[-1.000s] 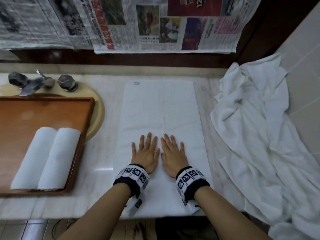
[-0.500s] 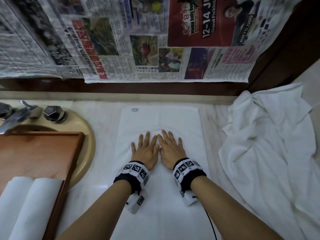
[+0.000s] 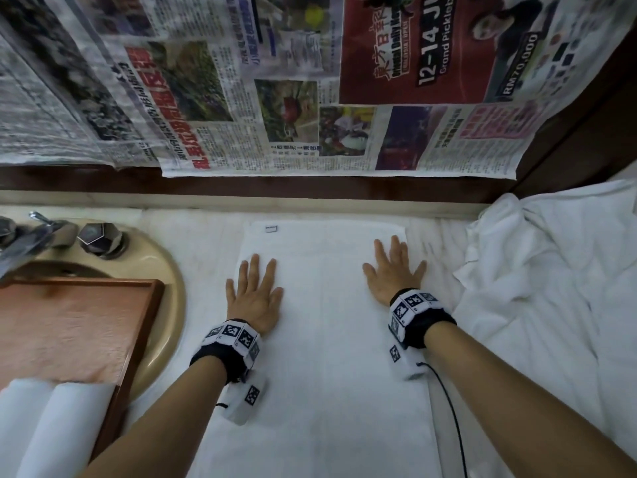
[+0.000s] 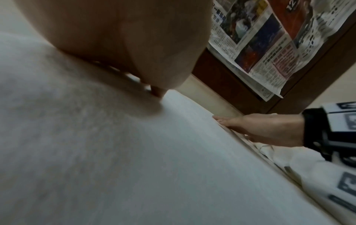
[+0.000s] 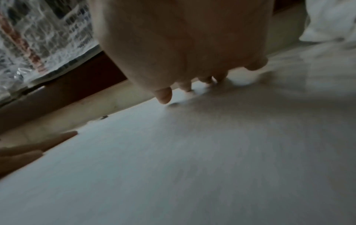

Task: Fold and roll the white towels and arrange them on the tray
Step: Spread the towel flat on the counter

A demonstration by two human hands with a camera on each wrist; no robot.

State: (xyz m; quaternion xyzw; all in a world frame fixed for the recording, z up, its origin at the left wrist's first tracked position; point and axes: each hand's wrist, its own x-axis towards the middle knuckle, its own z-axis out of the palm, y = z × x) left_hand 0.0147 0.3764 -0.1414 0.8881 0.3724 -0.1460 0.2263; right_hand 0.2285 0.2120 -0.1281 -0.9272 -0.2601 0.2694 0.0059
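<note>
Straight, slightly spread fingers point(image 3: 254, 270) of the left hand point(image 3: 255, 298) press flat near the left edge of the long white rectangular towel point(image 3: 324, 339); the right hand point(image 3: 391, 274) lies likewise flat at its right edge. The towel lies smooth on the pale marble counter point(image 3: 206, 257), small tag at its far corner. Two rolled white towels point(image 3: 51, 426) sit touching in the brown wooden tray point(image 3: 138, 339).

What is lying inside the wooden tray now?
Two rolled white towels lie side by side at the near end of the tray. The rest shows bare wood. The tray's near edge is out of frame, so anything there is unseen.
</note>
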